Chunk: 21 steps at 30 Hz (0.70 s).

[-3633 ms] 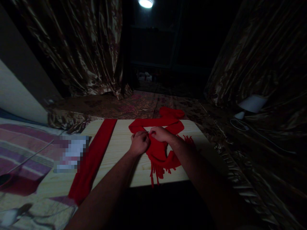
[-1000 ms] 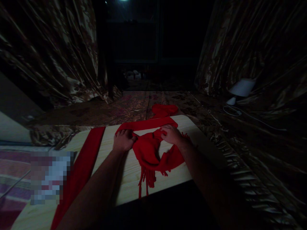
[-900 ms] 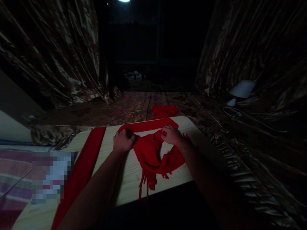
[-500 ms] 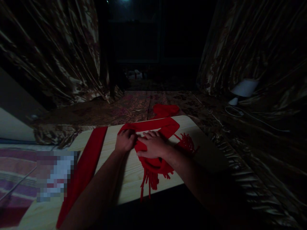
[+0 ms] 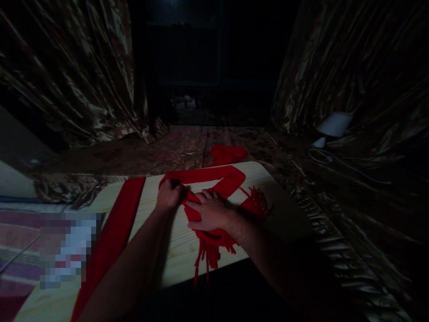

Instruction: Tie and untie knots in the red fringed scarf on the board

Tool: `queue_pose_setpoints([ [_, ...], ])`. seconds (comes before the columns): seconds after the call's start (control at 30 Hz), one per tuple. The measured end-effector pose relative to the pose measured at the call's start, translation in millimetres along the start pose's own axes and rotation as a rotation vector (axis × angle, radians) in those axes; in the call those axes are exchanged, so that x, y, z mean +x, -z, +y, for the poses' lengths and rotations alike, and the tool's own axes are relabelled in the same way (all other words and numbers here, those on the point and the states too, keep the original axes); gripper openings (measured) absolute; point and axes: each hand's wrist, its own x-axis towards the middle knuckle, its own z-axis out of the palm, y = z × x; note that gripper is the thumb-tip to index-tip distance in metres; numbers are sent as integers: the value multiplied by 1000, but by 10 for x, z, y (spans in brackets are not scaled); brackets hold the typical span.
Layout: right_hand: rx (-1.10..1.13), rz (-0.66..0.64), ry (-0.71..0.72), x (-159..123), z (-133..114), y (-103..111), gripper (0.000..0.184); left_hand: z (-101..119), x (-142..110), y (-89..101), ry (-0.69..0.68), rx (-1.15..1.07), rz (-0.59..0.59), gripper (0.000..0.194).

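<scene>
A long red scarf (image 5: 234, 181) with fringed ends lies in a loop and folds over a pale wooden tabletop (image 5: 177, 250). My left hand (image 5: 168, 196) is closed on the band at the loop's left corner, its fingertips partly hidden. A stretch of cloth runs taut from there to my right hand (image 5: 208, 212), which rests flat on the folded part, fingers spread. Fringe hangs below this hand toward the near edge, and more fringe lies to its right. Another straight red strip crosses the table on the left, passing behind my left forearm.
Past the far edge, more red cloth (image 5: 229, 153) is bunched on a patterned cover. A white lamp (image 5: 335, 125) with a cord stands at the right. Dark curtains (image 5: 90, 80) hang on both sides. Striped bedding (image 5: 20, 250) and a blurred-out object (image 5: 72, 250) are at the left.
My left hand has drawn slightly away from the right one, and the cloth between them is stretched. My right hand stays flat on the folds. The whole view has shifted a little.
</scene>
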Motion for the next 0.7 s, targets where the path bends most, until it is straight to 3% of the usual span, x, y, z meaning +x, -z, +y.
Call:
queue_pose_setpoints([
  [0.17,89,-58,1,18,57,137,85,3,-82,71,87,-140,36,38],
  [0.3,133,176,-88,-73,231,298,56,30,-320,178,99,-141,106,33],
  [0.4,44,318,-235,-226,375,369,35,110,-592,235,-53,-161,11,37],
  [0.57,-39,336,-303,-498,379,357,30,261,-996,222,-358,-17,-157,55],
  [0.7,18,381,-253,-597,194,199,33,284,-1175,149,-400,174,-189,60],
])
